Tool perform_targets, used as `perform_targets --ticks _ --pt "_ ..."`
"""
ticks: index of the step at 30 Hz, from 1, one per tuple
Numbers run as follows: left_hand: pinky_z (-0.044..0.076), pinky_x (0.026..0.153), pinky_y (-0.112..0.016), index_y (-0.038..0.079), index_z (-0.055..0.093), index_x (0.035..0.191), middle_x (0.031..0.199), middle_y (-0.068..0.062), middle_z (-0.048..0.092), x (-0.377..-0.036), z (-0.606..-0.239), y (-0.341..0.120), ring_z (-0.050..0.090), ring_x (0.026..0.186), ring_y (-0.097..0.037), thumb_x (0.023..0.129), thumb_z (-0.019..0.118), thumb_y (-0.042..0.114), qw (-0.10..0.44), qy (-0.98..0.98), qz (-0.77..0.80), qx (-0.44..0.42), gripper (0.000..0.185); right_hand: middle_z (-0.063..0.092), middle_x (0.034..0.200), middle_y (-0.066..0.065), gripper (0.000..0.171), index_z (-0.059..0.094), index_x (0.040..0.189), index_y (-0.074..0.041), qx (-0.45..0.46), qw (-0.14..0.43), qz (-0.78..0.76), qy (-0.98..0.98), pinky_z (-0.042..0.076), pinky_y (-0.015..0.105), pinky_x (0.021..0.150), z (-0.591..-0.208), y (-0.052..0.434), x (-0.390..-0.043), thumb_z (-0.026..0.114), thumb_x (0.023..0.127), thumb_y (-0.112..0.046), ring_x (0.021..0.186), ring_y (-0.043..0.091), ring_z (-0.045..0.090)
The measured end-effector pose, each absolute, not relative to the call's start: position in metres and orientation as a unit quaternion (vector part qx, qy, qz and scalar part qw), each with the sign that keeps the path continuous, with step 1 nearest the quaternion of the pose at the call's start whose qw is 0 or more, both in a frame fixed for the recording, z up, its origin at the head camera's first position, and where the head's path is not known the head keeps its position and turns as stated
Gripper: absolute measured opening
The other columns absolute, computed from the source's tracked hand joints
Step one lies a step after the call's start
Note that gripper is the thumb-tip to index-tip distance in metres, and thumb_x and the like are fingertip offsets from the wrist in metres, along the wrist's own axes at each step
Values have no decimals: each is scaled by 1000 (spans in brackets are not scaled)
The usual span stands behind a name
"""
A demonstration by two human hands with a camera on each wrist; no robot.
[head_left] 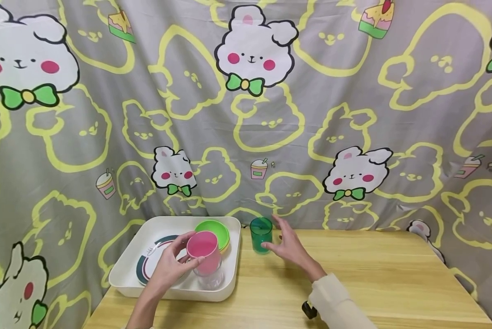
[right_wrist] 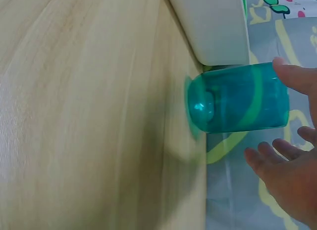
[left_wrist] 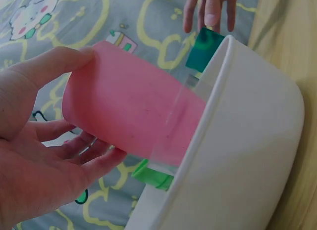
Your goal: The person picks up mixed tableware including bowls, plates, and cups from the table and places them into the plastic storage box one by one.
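Observation:
My left hand (head_left: pixel 172 264) holds a pink plastic cup (head_left: pixel 204 249) by its upper part, thumb on one side and fingers on the other. The pink cup's lower end appears to sit inside a clear cup (head_left: pixel 211 279) in the white tray (head_left: pixel 176 294). A green see-through cup (head_left: pixel 261 236) stands upright on the table, just right of the tray. Beside it is my right hand (head_left: pixel 288 244), fingers spread. In the right wrist view the thumb overlaps the rim of the green cup (right_wrist: pixel 242 99); the other fingers are apart from it.
Inside the tray lie a plate with a dark green rim (head_left: pixel 145 269) and bright green bowls (head_left: pixel 214 232), stacked toward the back right. The wooden table (head_left: pixel 365 274) extends right. Behind its far edge hangs a patterned grey curtain (head_left: pixel 270 137).

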State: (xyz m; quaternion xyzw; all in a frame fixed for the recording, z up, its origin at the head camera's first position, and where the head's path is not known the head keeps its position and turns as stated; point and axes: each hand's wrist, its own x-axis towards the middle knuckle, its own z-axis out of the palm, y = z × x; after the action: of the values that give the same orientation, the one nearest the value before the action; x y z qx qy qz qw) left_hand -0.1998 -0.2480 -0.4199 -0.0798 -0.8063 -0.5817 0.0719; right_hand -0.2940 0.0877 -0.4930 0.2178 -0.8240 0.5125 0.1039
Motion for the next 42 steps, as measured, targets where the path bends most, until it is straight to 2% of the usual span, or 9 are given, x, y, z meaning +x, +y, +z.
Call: perform_targets --ticks 7,12,18,28,37,42 --pt "45 108 -39 -6 49 145 143 -24 54 -202 -426 -249 50 134 -39 79 85 -1 56 -803 -590 -59 75 41 152 31 98 30 156 6 201 103 527 -819 47 65 102 -502 81 -299 89 81 -15 132 50 47" --pt "45 108 -39 -6 49 145 144 -24 54 -202 -428 -248 49 135 -39 79 86 -1 48 -801 -595 -45 76 44 146 34 97 30 154 9 190 95 540 -814 50 66 97 -508 76 -300 89 81 -14 127 53 50" --pt "44 108 -40 -5 49 145 144 -24 54 -201 -430 -247 48 137 -40 79 86 -1 41 -801 -596 -37 76 52 138 30 92 34 151 7 162 87 533 -826 55 61 93 -513 69 -299 89 81 -17 118 52 57" --pt "43 109 -41 -6 50 144 145 -25 53 -202 -435 -250 46 139 -42 78 86 -3 45 -795 -604 -42 75 56 133 32 78 41 146 8 144 100 522 -834 53 58 98 -511 60 -301 85 85 -14 120 47 57" --pt "44 109 -38 -7 45 148 148 -26 49 -200 -433 -251 45 140 -43 78 86 -3 38 -795 -603 -47 81 58 133 28 77 43 146 4 123 85 521 -841 53 59 96 -514 63 -296 85 86 -20 119 46 59" --pt "43 111 -45 -7 45 149 146 -25 52 -201 -428 -248 49 135 -41 77 87 0 61 -809 -581 -68 83 58 135 28 77 42 148 3 113 82 523 -841 51 60 99 -508 70 -292 84 88 -21 122 45 57"
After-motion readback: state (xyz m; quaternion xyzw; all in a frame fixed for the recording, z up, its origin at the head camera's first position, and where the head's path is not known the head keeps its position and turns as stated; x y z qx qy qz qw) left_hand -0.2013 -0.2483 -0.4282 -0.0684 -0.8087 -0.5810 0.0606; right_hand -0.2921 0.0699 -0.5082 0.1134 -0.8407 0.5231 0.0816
